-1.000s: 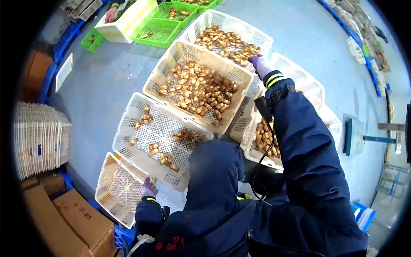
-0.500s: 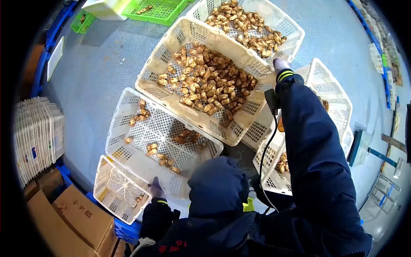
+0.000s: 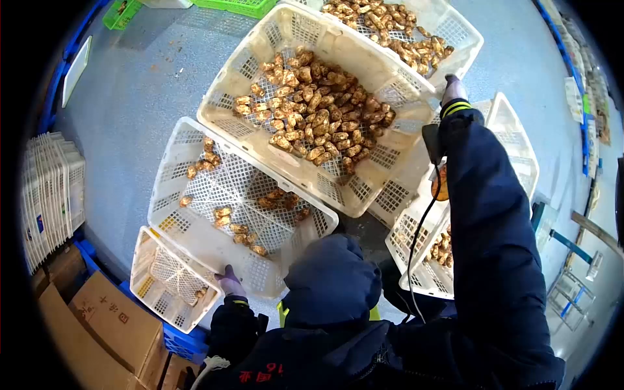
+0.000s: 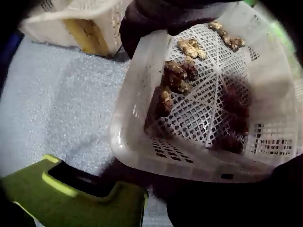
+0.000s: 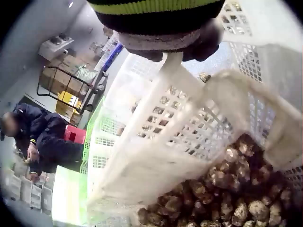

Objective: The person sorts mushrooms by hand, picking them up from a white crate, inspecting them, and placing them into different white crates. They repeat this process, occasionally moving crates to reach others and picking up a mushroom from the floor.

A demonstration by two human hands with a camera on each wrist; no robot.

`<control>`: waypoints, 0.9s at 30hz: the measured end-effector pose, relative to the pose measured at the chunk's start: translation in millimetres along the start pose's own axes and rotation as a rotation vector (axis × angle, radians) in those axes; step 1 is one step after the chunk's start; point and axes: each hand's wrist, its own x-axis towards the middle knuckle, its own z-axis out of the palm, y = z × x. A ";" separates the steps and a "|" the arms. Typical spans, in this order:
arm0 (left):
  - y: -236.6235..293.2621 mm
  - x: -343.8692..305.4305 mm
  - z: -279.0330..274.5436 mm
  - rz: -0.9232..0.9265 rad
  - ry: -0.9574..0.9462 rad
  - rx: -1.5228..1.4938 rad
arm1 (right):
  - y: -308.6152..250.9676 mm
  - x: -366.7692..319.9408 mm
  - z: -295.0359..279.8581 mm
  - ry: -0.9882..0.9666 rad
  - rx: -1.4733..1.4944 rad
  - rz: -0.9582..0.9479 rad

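Observation:
In the head view my right hand (image 3: 454, 89) is at the near corner of the far white crate (image 3: 465, 55). The right wrist view shows its fingers curled over a white crate's rim (image 5: 173, 66). My left hand (image 3: 229, 282) grips the rim of the left white crate (image 3: 172, 221), which holds scattered brown, knobbly pieces (image 3: 239, 229); in the left wrist view the hand (image 4: 165, 19) straddles that rim, its fingertips partly hidden. Between the hands stands a large white crate (image 3: 214, 120) with a pile of such pieces (image 3: 318, 117).
A small white crate (image 3: 146, 286) stands at the left, near stacked crates (image 3: 55, 195) and cardboard boxes (image 3: 114, 318). More white crates (image 3: 520, 149) stand at the right. Green crates (image 3: 247, 6) lie at the back. The right wrist view shows another person (image 5: 47, 137).
My right hand has left the pieces in the far crate and moved to its near corner. The head view has shifted, with the crates appearing larger. My left hand stays by the left crate's rim.

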 end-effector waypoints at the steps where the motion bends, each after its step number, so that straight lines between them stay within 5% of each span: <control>1: -0.1 0.7 0.3 0.001 -0.016 -0.030 | -23.0 -15.5 -6.1 -0.065 0.091 0.056; 3: -2.2 0.4 -0.9 0.022 -0.073 -0.100 | -51.6 -29.8 -20.9 -0.436 0.044 0.196; 6: 3.1 -3.0 -6.9 -0.078 -0.181 -0.238 | -73.1 -27.7 -31.5 -0.607 -0.222 0.120; 7: 2.8 -1.0 -10.7 -0.132 -0.222 -0.290 | -85.5 -28.8 -34.3 -0.651 -0.310 0.229; 11: 0.2 4.1 -11.4 -0.060 -0.292 -0.279 | -87.6 -22.3 -26.8 -0.640 -0.364 -0.113; 16: 4.6 8.6 -9.9 -0.222 -0.253 -0.220 | -91.5 -49.3 -38.5 -0.443 -0.460 -0.566; 20: 16.4 6.2 -10.5 -0.183 -0.312 -0.307 | -35.9 3.2 -60.4 -0.481 -0.260 -0.808; 22: 40.5 -8.5 -3.4 -0.198 -0.288 -0.215 | -80.9 -90.1 -95.1 -0.464 0.291 -0.085; 23: 37.4 -5.7 -4.6 -0.181 -0.306 -0.245 | -93.6 -140.6 -112.0 -0.500 0.431 -0.029; 25: 21.9 14.6 -10.1 -0.152 -0.344 -0.301 | -60.1 -150.4 -151.3 -0.423 -0.370 -1.137; 27: 42.0 -7.3 -4.8 -0.199 -0.353 -0.256 | -59.6 -205.5 -171.4 -0.496 -0.214 -1.065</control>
